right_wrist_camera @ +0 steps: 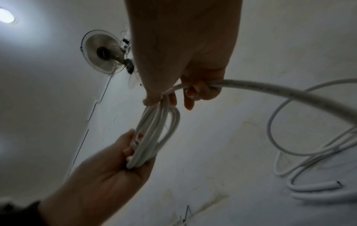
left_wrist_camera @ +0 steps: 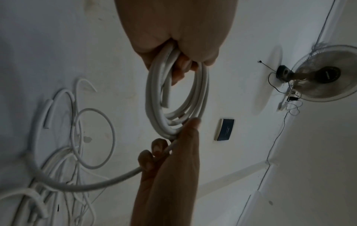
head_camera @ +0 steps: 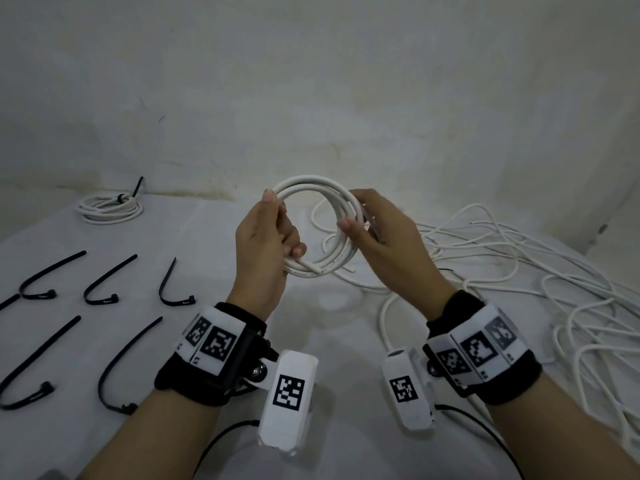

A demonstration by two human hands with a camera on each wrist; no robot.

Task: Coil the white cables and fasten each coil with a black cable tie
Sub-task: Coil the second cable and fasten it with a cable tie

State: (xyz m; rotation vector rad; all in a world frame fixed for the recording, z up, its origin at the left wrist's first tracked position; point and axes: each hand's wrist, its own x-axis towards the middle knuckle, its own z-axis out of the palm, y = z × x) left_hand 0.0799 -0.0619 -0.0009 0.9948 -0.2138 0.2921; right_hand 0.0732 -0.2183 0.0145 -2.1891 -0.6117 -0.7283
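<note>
Above table (head_camera: 329, 341) centre: white cable coil (head_camera: 311, 183), gripped at 9 o'clock by left hand (head_camera: 263, 244), fingers curled round strands; pinched at 3 o'clock by right hand (head_camera: 384, 237). At 8 o'clock, loose black cable ties (head_camera: 104, 282); at 10 o'clock, tied coil (head_camera: 110, 206); at 3 o'clock, uncoiled cables (head_camera: 519, 265).

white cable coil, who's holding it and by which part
Both hands hold the white cable coil: left hand grips its left side, right hand pinches its right side.

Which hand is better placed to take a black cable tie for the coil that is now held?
Probably the left hand. The loose black cable ties lie on the table on its side, while the right hand also grips the coil and could hold it alone, with the cable's tail running through its fingers.
</note>
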